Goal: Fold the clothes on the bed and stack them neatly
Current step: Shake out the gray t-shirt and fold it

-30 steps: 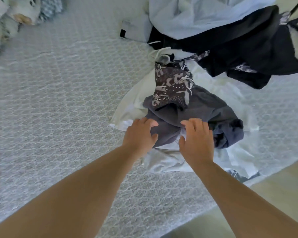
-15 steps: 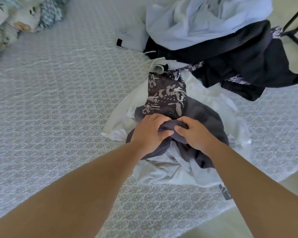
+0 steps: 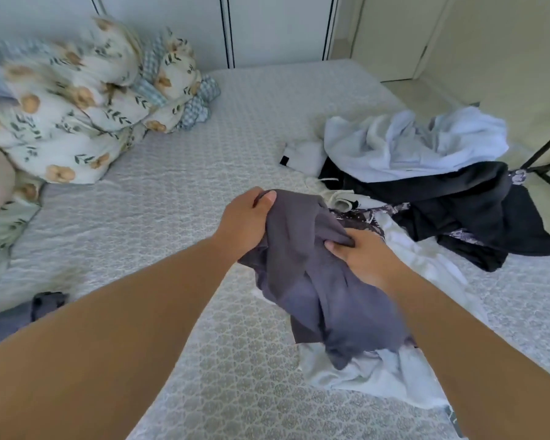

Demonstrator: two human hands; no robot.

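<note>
- The grey garment [image 3: 311, 281] is judged light, soft and limp: it sags in loose folds between the two grips and should be taken by an edge or hem so that it can be shaken out flat.
- It appears dark slate-grey, plain and matte, bunched so that its cut cannot be told; a seam or corner would have to be found by feel.
- It is held up above the bed [image 3: 178, 192], its lower end hanging down onto a white garment [image 3: 372, 376] that lies below it.
- The fingers of the left hand [image 3: 246, 222] are closed on the upper edge of the cloth, thumb on top.
- The fingers of the right hand [image 3: 361, 257] are closed on a bunched fold lower down and to the right.
- A patterned dark piece [image 3: 362, 217] is seen just behind the held cloth, partly hidden.
- Further right, a heap of black clothes [image 3: 451, 211] lies under a pale blue garment [image 3: 410, 144]; none of these is folded yet.
- A floral duvet [image 3: 73, 106] is piled at the far left of the bed, well apart from the clothes.
</note>
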